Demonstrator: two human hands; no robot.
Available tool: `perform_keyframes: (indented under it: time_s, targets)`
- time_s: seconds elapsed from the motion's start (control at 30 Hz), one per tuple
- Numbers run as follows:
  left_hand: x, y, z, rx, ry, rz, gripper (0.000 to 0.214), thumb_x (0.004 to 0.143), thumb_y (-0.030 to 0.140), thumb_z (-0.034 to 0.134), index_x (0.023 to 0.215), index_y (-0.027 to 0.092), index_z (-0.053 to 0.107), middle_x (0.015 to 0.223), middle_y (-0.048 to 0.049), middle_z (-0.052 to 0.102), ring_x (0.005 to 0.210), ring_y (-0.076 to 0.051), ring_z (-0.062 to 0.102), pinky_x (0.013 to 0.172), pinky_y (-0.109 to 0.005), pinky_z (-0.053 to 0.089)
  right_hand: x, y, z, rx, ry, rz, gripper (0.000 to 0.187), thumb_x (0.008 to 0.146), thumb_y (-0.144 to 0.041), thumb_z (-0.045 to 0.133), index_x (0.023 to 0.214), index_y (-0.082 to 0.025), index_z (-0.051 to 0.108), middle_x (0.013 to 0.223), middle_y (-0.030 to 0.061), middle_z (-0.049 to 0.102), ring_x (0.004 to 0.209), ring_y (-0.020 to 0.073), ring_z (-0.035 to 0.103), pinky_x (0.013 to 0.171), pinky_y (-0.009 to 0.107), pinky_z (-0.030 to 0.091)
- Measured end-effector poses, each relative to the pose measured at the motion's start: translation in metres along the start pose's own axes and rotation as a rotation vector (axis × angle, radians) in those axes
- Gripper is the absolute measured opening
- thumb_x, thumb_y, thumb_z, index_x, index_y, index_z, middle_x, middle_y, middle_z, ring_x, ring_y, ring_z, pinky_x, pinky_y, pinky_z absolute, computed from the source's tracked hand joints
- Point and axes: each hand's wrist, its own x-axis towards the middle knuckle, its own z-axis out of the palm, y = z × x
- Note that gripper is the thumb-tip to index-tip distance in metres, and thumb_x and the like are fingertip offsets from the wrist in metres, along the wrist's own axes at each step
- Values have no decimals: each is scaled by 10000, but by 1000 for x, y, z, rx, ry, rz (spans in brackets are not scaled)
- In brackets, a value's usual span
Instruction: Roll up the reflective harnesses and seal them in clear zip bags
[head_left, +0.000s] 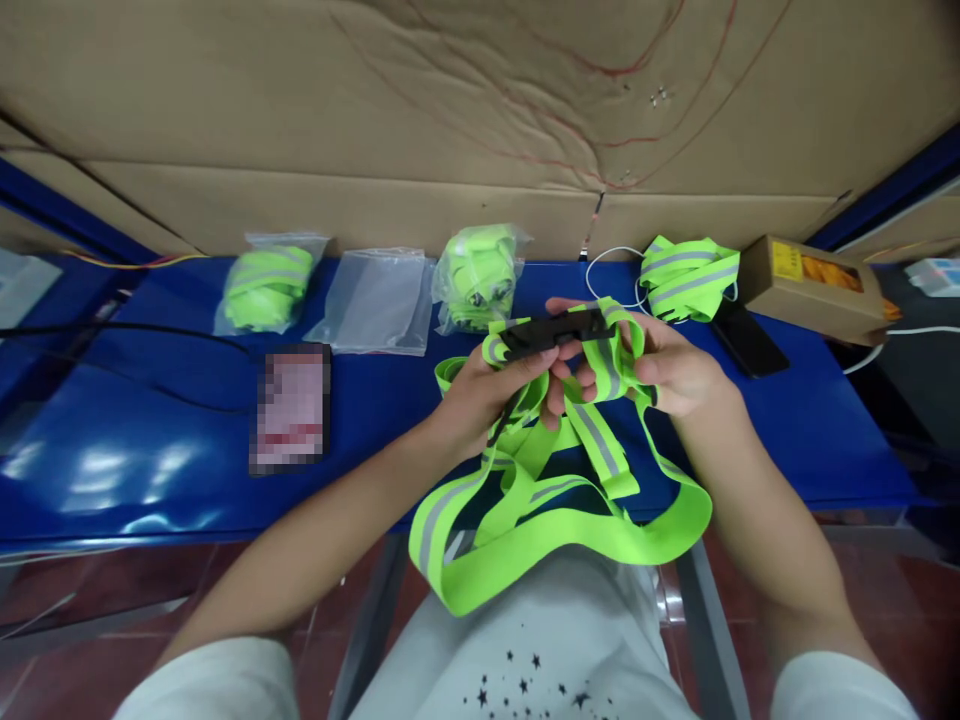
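Observation:
Both hands hold a neon-yellow reflective strap [517, 555] with a grey stripe along it, near the table's front edge. My left hand [491, 395] is closed on the strap beside one end of a black buckle [555, 335], its thumb against the buckle. At the other end, my right hand [671, 365] grips the strap, with several fingers behind the webbing. Long loops hang below the hands, over the table edge and toward the lap. Some fingertips are hidden behind the strap.
On the blue table [180, 400] are two bagged strap bundles [266, 285], clear plastic bags [375, 300], and a loose strap bundle [690, 275]. A black phone [750, 335], a cardboard box [814, 285] and a pixelated dark-edged device [291, 410] with cables also lie there. Cardboard [450, 100] lines the back.

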Motion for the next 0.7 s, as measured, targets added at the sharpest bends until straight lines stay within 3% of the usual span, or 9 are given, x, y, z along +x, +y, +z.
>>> perform_keyframes:
  time_s: [0.13, 0.23, 0.3, 0.37, 0.47, 0.6, 0.7]
  targets:
    - [-1, 2, -4, 6, -72, 19, 377, 791, 443, 889, 817, 121, 695, 631, -29, 704, 476, -165, 667, 444, -256, 539, 0, 2, 0, 17, -82, -28, 521, 656, -408, 969, 1048, -142, 750, 893, 63, 744, 780, 168, 722, 682, 254, 624]
    - [1, -6, -6, 85, -108, 56, 331, 829, 413, 862, 876, 125, 706, 698, -37, 733, 520, -172, 696, 505, -278, 576, -1, 3, 2, -28, -15, -18, 343, 767, -292, 900, 1030, -142, 739, 847, 48, 740, 681, 138, 695, 555, 216, 582]
    - [4, -13, -8, 165, -120, 115, 291, 835, 378, 862, 920, 133, 731, 808, -54, 767, 642, -181, 738, 617, -297, 614, -1, 5, 3, -48, 49, -36, 288, 790, -269, 877, 1014, -155, 739, 780, 29, 732, 634, 145, 695, 550, 238, 594]
    - [8, -19, -11, 254, -98, 172, 291, 795, 361, 894, 936, 147, 755, 898, -61, 787, 799, -204, 766, 772, -331, 632, 0, 9, 5, -74, 113, -83, 283, 777, -299, 887, 986, -173, 745, 763, 29, 740, 667, 183, 731, 636, 309, 643]
    - [13, -24, -19, 357, 30, 207, 388, 701, 368, 953, 975, 167, 766, 980, -57, 798, 975, -253, 762, 950, -399, 604, 3, 17, 7, -135, 220, -178, 315, 740, -373, 913, 947, -200, 752, 878, 57, 785, 843, 259, 781, 783, 408, 670]
    - [14, -26, -26, 379, 53, 159, 487, 706, 403, 944, 1104, 191, 761, 1185, -76, 782, 1150, -297, 724, 1043, -436, 563, 7, 27, 6, -298, 368, -362, 394, 783, -529, 869, 1037, -248, 762, 1075, 58, 795, 1094, 302, 752, 920, 456, 645]
    - [11, -28, -23, 456, 80, 134, 474, 719, 473, 920, 1081, 202, 778, 1136, -65, 793, 1185, -306, 706, 1077, -444, 539, 11, 33, 4, -513, 374, -456, 346, 878, -525, 793, 1126, -287, 763, 1175, 39, 780, 1183, 290, 717, 1005, 460, 606]
